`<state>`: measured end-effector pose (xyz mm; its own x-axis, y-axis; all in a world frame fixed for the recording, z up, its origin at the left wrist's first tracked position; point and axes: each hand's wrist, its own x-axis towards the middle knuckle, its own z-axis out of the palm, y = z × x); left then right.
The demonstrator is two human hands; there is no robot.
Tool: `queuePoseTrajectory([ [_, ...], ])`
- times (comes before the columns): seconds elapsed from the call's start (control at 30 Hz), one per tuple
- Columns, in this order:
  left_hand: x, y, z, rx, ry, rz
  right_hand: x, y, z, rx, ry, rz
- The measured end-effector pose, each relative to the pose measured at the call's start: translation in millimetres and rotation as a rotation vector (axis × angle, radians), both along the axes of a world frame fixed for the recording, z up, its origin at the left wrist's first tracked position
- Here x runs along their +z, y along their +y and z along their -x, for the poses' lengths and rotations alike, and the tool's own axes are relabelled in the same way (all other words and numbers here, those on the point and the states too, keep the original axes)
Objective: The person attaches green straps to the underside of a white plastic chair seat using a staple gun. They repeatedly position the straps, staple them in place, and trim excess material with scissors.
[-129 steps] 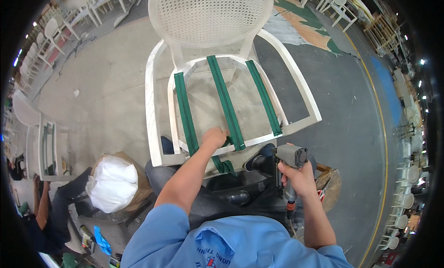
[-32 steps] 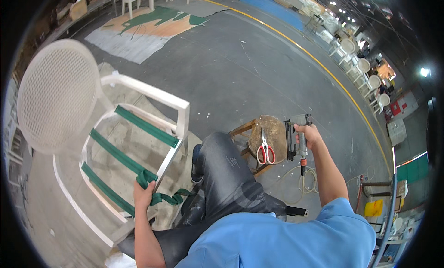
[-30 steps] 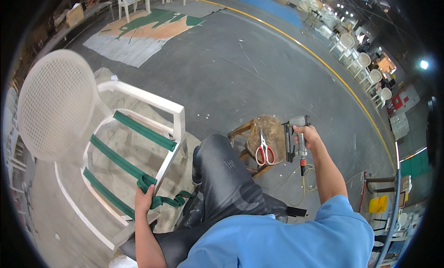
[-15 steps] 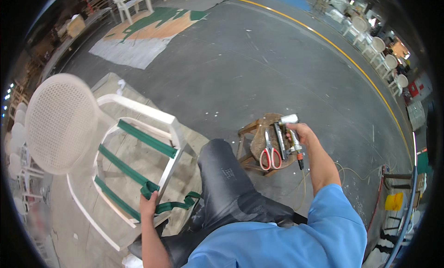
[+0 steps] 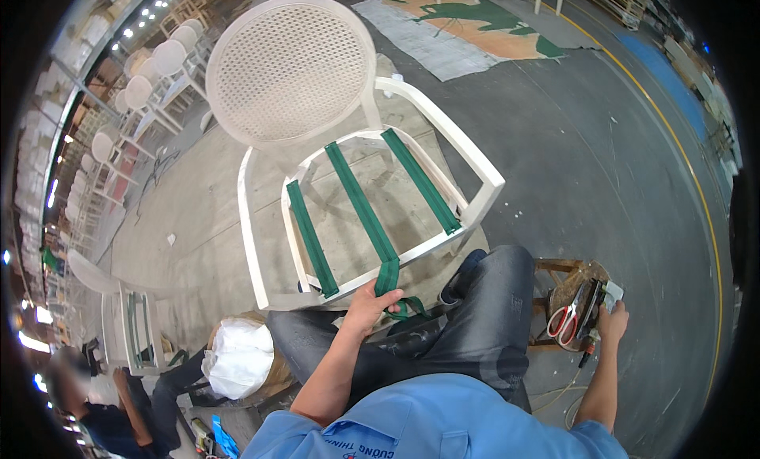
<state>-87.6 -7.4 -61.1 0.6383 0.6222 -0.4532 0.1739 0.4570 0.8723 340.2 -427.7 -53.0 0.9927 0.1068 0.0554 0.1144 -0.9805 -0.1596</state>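
A white armchair frame (image 5: 481,171) with a round woven back (image 5: 291,67) stands before me. Three green webbing straps run from back to front across its open seat. My left hand (image 5: 368,309) pinches the middle strap (image 5: 360,198) just below the front rail, drawing it down over the rail; its loose end (image 5: 412,306) curls beside my fingers. Off to the right, my right hand (image 5: 613,321) is closed around the handle of a staple gun (image 5: 590,302) on a round wooden stool (image 5: 568,283). Red-and-white handled scissors (image 5: 563,324) lie beside the gun.
A white bag (image 5: 239,358) sits left of my legs. Farther left, another person (image 5: 119,411) sits near another white chair (image 5: 131,320). Rows of white chairs (image 5: 170,59) stand beyond. A painted sheet (image 5: 443,43) lies on the far floor. A thin hose (image 5: 558,396) trails below the stool.
My view has swung left, bringing the chair to the middle. The middle strap, bunched at the rail before, is now drawn down over it by my left hand. My right hand stays on the staple gun.
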Motion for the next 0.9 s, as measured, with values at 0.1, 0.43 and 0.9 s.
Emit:
queuePoseTrajectory([
  [0.1,14.2,1.4,11.4,0.090,-0.063,0.143,9.1,25.5,41.4,0.102,0.214,-0.179],
  [0.43,46.2,41.8,19.3,0.044,-0.236,0.201,-14.2,52.4,89.7,0.255,0.310,-0.082],
  [0.9,62.4,72.8,17.7,0.128,-0.209,0.107,119.5,193.2,131.7,0.985,0.356,-0.579],
])
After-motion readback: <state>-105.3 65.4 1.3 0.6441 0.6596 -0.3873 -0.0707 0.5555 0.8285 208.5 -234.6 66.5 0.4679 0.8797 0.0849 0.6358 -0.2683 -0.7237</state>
